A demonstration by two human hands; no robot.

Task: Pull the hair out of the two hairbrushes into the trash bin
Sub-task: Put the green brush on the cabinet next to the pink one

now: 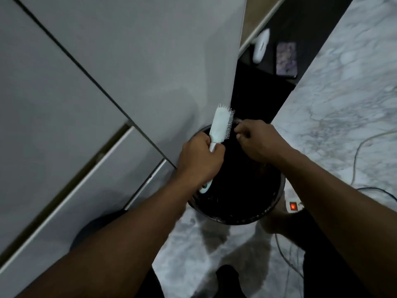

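A white hairbrush [220,125] stands upright over the black round trash bin [240,218], bristles facing right. My left hand [199,158] is closed around its handle, whose end pokes out below my wrist. My right hand [255,139] is just to the right of the bristles, fingers pinched together at them; whether hair is between the fingertips is too fine to see. A second white hairbrush [261,46] lies on the dark surface farther back, next to a phone.
White cabinet fronts [107,82] fill the left side, close to the bin. A phone [286,59] lies on the dark surface at the back. A power strip with a lit red switch [292,205] and cables [361,151] lie on the marble floor at right.
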